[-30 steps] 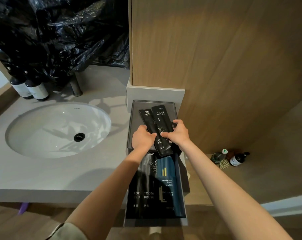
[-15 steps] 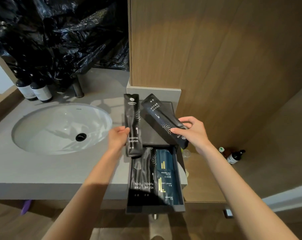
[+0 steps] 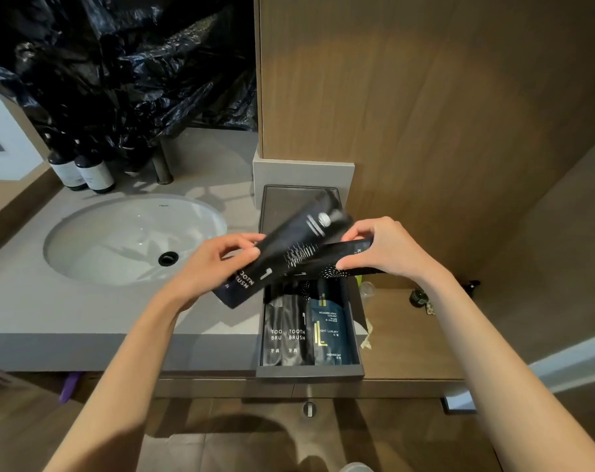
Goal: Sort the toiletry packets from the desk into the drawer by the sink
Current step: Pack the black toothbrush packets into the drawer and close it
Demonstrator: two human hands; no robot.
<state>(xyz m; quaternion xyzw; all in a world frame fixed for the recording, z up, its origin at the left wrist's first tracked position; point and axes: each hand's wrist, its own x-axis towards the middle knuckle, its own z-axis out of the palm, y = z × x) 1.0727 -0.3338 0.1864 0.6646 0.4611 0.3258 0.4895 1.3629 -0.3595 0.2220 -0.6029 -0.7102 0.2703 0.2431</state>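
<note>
— What is seen beside the sink (image 3: 136, 240)?
— An open drawer (image 3: 309, 371), stocked with packets. Above it, a blurred black toothbrush packet (image 3: 282, 257) is gripped by the left hand (image 3: 217, 267); a second packet (image 3: 344, 258) is pinched in the right hand (image 3: 384, 248).

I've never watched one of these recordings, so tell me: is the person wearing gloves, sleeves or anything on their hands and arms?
Nothing shows: the left hand and right hand are bare, with no gloves, rings or watch visible, and both forearms are uncovered to the frame's lower edge.

"TOOTH BRUSH" on drawer packets (image 3: 296, 335)
</note>
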